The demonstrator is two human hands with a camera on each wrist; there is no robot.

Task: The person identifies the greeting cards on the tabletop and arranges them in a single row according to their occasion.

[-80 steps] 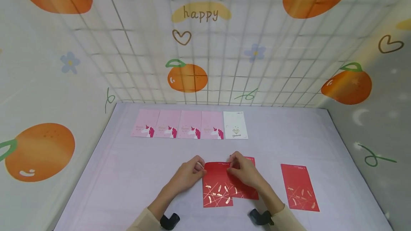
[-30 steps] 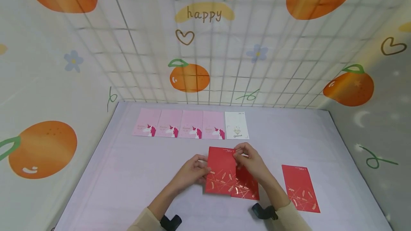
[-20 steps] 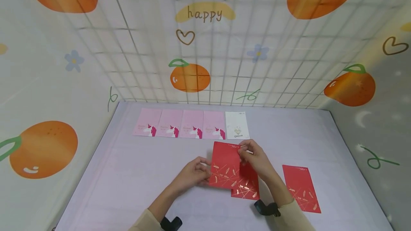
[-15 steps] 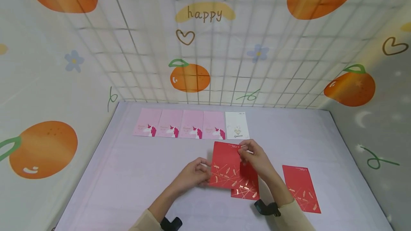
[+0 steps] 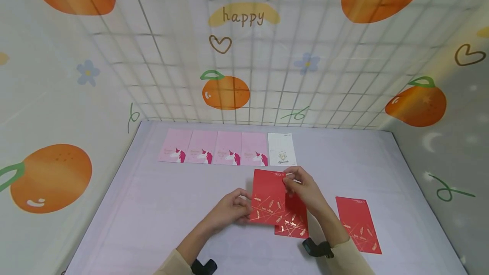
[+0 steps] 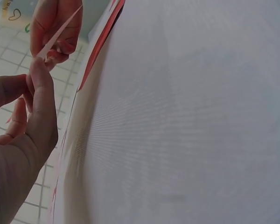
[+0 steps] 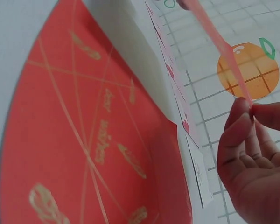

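A red card printed with gold lines and feathers is raised above the table between both hands. The left hand pinches its left edge; in the left wrist view, thumb and fingertip meet on the card's thin edge. At the upper right corner the right hand grips the same card, seen edge-on in the right wrist view. Below and partly covered lies a second red card, its "best wishes" lettering readable in the right wrist view. A third red card lies flat to the right.
Several pink unicorn cards lie side by side at the back of the pale table, with a white diamond card at their right end. Fabric walls with printed oranges enclose the table on three sides.
Since the earliest frame, both hands have lifted the red card and carried it away from the body and slightly right. Over the last half second it stays nearly still.
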